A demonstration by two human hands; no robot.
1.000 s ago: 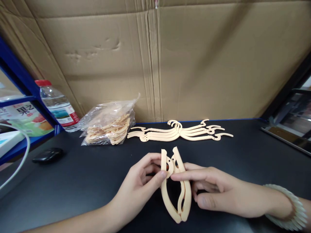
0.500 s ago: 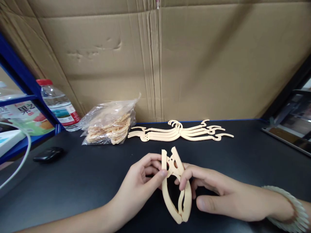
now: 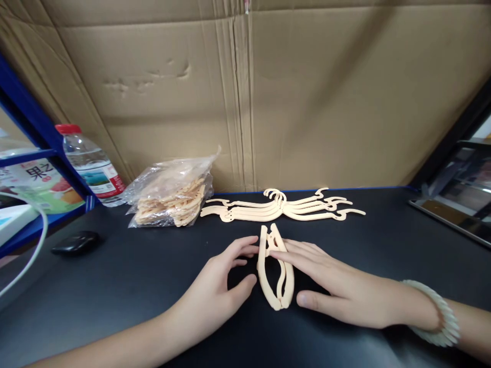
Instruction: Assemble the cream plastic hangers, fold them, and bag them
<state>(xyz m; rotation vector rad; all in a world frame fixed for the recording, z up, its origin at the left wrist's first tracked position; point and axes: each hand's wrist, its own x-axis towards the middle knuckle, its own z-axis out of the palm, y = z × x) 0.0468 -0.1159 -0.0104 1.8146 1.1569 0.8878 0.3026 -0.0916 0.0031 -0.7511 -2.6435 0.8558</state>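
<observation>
A folded cream-coloured plastic clothes hanger (image 3: pixel 263 276) lies on the black tabletop, its two arms side by side and joined at the near end. Just left of it is my left hand (image 3: pixel 226 286), fingers apart and curved, fingertips close to its edge. My right hand (image 3: pixel 330 281), with a pale bead bracelet on the wrist, rests stretched fingers over the hanger's right arm, thumb spread away. Beyond the hands, several similar hangers (image 3: pixel 257 212) lie unfolded in an overlapping row.
A clear plastic bag (image 3: pixel 169 191) of folded hangers stands at the back left. Beside it are a water bottle (image 3: pixel 94 168) with a red cap and a black mouse (image 3: pixel 75 243). Cardboard (image 3: pixel 326 92) walls off the back. A dark tablet-like device (image 3: pixel 452 220) sits at the right.
The folded hanger was held up between both hands with its arms spread wider; now it lies farther from me on the table, arms closer together. My left hand has released it.
</observation>
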